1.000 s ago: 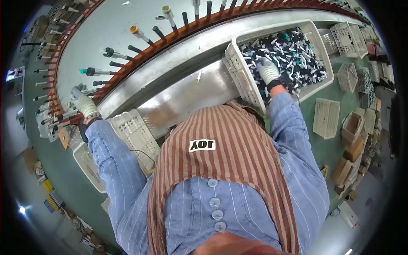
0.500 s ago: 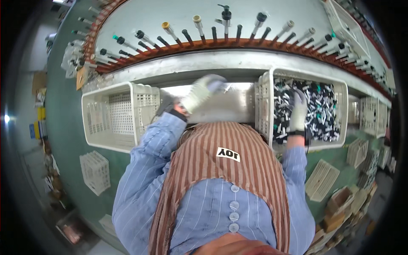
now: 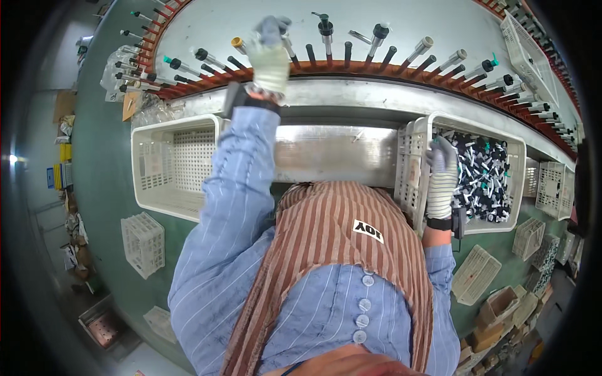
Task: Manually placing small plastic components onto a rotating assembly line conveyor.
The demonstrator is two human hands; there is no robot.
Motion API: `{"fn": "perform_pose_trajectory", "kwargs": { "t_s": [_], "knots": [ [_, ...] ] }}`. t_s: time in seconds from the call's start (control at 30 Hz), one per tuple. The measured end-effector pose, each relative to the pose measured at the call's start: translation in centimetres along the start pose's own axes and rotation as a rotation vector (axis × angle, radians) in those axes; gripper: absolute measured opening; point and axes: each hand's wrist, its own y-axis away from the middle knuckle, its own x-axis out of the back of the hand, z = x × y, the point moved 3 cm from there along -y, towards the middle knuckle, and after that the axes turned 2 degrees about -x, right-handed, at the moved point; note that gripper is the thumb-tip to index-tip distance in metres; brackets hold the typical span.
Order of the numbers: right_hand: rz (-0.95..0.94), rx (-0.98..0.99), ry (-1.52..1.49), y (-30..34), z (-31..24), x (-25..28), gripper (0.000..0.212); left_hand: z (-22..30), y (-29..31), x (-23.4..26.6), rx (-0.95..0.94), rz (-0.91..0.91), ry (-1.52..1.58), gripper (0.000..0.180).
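Note:
My left hand (image 3: 269, 57), in a pale glove with grey fingertips, reaches up over the curved brown-orange rail (image 3: 313, 66). Its fingers are smeared by motion beside a pale-topped tube (image 3: 287, 46) standing on that rail. Lower right, my gloved right hand (image 3: 443, 175) is at the left side of a white crate (image 3: 519, 175). Its fingers curl closed, and what they hold is hidden. Small black, white and green pump heads (image 3: 483, 175) fill this crate. Along the rail stand black-topped pumps (image 3: 325, 28) and bare dark pegs (image 3: 348, 55).
A second white crate (image 3: 141, 169) stands at left, with bare slatted walls. A metal tray surface (image 3: 332, 150) lies between the crates, with a small pale piece (image 3: 357, 136) on it. More crates (image 3: 476, 276) sit on the green floor, and cardboard boxes (image 3: 501, 307) are at lower right.
My left hand has moved up from above the metal tray to the rail. My right hand has shifted to the left side of its crate, fingers now curled.

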Motion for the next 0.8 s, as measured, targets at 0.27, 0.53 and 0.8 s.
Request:
{"fn": "perform_pose_trajectory", "kwargs": {
  "t_s": [0.27, 0.53, 0.8],
  "knots": [
    [0.41, -0.163, 0.095, -0.3, 3.0, 7.3, 0.032, -7.4, -4.0, 7.8, -0.346, -0.563, -0.722, 0.022],
    [0.241, -0.189, 1.06, -3.8, 7.2, 6.9, 0.031, -9.4, -7.3, 13.7, 0.285, -0.249, -0.539, 0.058],
    [-0.112, -0.116, 1.261, -9.1, 12.7, 1.8, 0.047, -12.3, -2.5, 20.4, -0.221, -0.217, -0.929, 0.04]
  ]
}}
